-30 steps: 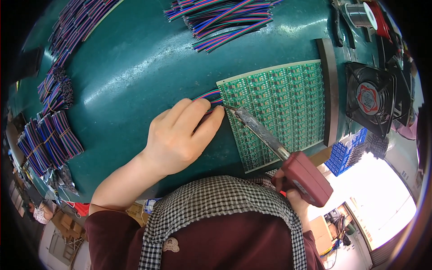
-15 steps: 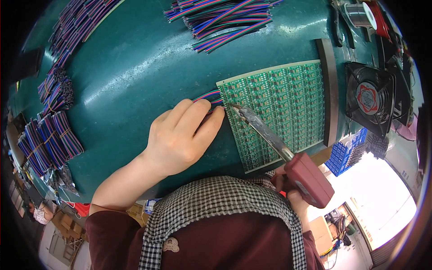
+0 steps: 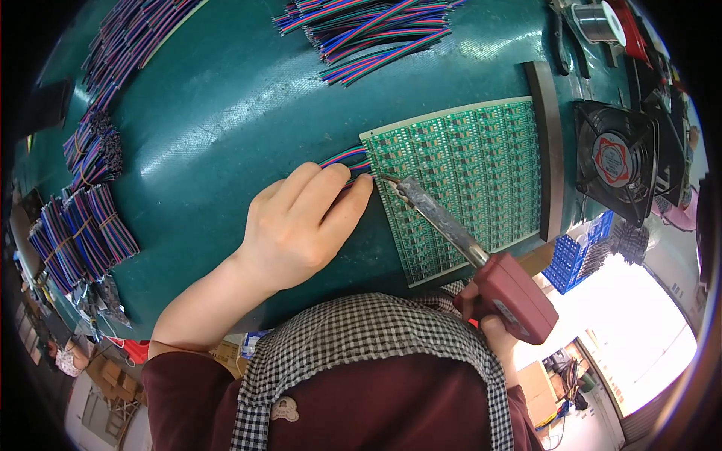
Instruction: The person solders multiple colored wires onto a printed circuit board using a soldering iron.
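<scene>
My left hand (image 3: 301, 222) is closed on a multicoloured ribbon wire (image 3: 342, 156) at the left edge of a green circuit board panel (image 3: 466, 173). The fingertips press down close to the edge and hide part of the wires. My right hand (image 3: 492, 327) grips a soldering iron (image 3: 515, 297) by its dark red handle, mostly hidden behind it. The iron's metal shaft slants up and left across the panel. Its tip (image 3: 382, 176) meets the panel's edge just right of my left fingertips. Other ribbon wires run to the same edge above.
A dark bar (image 3: 547, 150) borders the panel's right side, with a black fan (image 3: 617, 161) beyond. Loose ribbon wires (image 3: 376, 34) lie at the back; bundled ones (image 3: 83, 233) lie at left. A solder spool (image 3: 598, 24) and blue crate (image 3: 575, 255) are at right.
Almost nothing differs. My left hand has shifted very slightly up and left, and the iron's tip stays at the panel's left edge.
</scene>
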A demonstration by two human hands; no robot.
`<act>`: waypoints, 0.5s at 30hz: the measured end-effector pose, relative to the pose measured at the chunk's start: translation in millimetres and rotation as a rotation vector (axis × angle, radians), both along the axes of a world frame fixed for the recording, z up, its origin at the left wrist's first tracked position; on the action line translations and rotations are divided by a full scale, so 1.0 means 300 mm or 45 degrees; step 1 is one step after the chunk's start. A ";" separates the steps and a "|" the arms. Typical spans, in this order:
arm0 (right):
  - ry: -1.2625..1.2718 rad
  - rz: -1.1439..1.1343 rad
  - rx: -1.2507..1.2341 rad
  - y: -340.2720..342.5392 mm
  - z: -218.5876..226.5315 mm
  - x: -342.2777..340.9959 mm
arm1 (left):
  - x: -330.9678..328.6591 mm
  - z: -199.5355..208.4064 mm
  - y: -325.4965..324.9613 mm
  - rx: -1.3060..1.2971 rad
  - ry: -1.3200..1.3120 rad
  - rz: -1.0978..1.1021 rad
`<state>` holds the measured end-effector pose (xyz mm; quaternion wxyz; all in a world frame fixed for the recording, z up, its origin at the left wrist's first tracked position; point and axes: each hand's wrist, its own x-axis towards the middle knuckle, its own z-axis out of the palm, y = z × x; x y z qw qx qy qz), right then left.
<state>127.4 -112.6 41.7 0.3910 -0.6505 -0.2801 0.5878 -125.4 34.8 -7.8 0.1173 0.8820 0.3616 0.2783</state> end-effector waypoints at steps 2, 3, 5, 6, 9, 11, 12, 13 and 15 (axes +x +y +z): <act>-0.022 0.030 0.009 0.004 0.000 0.002 | -0.005 -0.005 0.007 0.029 0.000 -0.049; -0.009 0.029 0.007 0.005 0.001 0.004 | -0.006 -0.006 0.008 0.030 0.000 -0.049; 0.004 0.028 0.005 0.004 0.001 0.009 | -0.005 -0.006 0.006 0.041 0.005 -0.064; -0.056 0.064 -0.002 0.003 0.000 0.012 | -0.003 -0.004 0.002 0.041 0.005 -0.064; -0.130 0.076 -0.048 -0.007 -0.003 0.014 | 0.003 0.004 -0.008 -0.024 -0.026 -0.043; -0.143 0.051 -0.088 -0.011 -0.008 0.016 | 0.004 0.007 -0.008 -0.011 0.002 -0.044; -0.305 0.167 -0.030 -0.010 -0.015 0.017 | 0.004 0.008 -0.009 -0.011 0.002 -0.044; -0.484 0.276 -0.001 -0.010 -0.015 0.020 | 0.004 0.010 -0.008 0.001 0.022 -0.049; -0.151 0.136 0.001 -0.011 -0.011 0.028 | 0.004 0.012 -0.009 0.013 0.043 -0.055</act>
